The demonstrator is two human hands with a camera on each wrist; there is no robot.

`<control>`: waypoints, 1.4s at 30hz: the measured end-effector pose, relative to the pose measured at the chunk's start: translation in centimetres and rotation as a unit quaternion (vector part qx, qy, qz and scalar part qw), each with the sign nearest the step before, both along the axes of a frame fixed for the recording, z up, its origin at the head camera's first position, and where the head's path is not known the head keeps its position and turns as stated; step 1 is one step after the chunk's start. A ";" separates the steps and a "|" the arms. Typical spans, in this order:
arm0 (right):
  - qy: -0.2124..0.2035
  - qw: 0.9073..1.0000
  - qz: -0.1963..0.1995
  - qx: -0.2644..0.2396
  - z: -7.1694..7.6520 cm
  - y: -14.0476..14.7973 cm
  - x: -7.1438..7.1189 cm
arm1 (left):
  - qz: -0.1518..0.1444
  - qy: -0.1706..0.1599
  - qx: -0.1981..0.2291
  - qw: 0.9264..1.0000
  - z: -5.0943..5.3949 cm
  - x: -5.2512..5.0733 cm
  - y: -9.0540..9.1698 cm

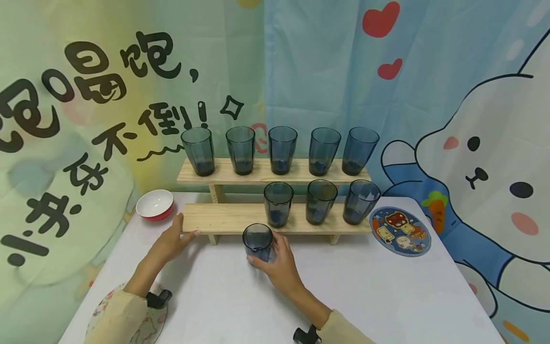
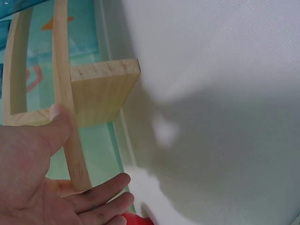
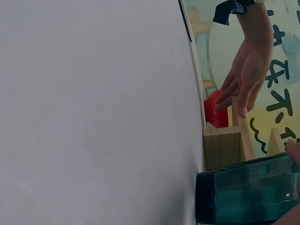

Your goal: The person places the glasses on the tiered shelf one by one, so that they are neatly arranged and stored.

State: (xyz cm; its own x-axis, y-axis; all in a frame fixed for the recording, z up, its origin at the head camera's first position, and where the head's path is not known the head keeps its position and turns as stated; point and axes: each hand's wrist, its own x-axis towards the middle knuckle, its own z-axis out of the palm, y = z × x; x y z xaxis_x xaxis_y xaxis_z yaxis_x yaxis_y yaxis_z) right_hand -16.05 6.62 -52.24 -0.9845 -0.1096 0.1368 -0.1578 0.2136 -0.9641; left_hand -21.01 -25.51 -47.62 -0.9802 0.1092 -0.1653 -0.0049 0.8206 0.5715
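Observation:
My right hand (image 1: 281,267) grips a blue-grey drinking glass (image 1: 257,241), thumb on one side and fingers on the other, in front of the lower board of a two-tier wooden shelf (image 1: 227,217). In the right wrist view that glass (image 3: 248,190) looks dark teal and its base is close to the tabletop. My left hand (image 1: 169,241) pinches the left end of the lower board; the left wrist view has the thumb on one face of the board (image 2: 70,140). Three matching glasses (image 1: 278,210) stand on the lower board's right half, and several more (image 1: 282,153) line the upper board.
Left of the shelf is a red bowl with a white inside (image 1: 155,204). A round blue cartoon mat (image 1: 400,231) lies by the right end. Another patterned round mat (image 1: 150,325) is partly under the left forearm. A printed curtain (image 1: 301,57) hangs behind the white table (image 1: 386,296).

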 end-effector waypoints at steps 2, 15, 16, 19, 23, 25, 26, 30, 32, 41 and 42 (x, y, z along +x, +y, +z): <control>0.005 1.000 -0.004 0.003 0.0 -0.1 -0.1 | 0.001 0.001 0.001 1.000 0.0 0.0 0.0; 0.029 0.999 -0.013 -0.001 -0.4 -0.2 -0.3 | 0.005 -0.006 -0.008 1.000 -0.3 -0.3 0.0; 0.028 1.000 -0.014 0.000 -0.4 -0.2 -0.3 | 0.005 -0.006 -0.008 1.000 -0.3 -0.3 0.0; 0.027 1.000 -0.014 0.004 -0.5 -0.2 -0.4 | 0.003 -0.004 -0.008 1.000 -0.4 -0.4 -0.1; 0.032 0.999 -0.012 0.007 -0.5 -0.2 -0.4 | 0.001 -0.002 -0.007 1.000 -0.4 -0.4 -0.1; 0.033 0.999 -0.012 0.010 -0.4 -0.2 -0.3 | 0.001 -0.001 -0.007 1.000 -0.4 -0.4 -0.1; 0.033 0.999 -0.011 0.011 -0.4 -0.2 -0.3 | 0.001 0.000 -0.007 1.000 -0.3 -0.4 -0.1; 0.025 1.000 -0.007 0.012 0.0 -0.3 -0.1 | 0.000 0.000 -0.008 1.000 -0.3 -0.4 -0.1; 0.022 1.000 -0.003 0.010 0.3 -0.4 0.0 | 0.001 -0.001 -0.009 1.000 -0.2 -0.4 -0.1; 0.026 0.999 0.021 -0.019 2.4 -1.4 0.0 | 0.001 -0.002 -0.002 1.000 -0.2 -0.4 0.0; 0.027 0.999 0.023 -0.022 2.7 -1.5 0.0 | 0.001 -0.002 -0.001 1.000 -0.2 -0.3 0.0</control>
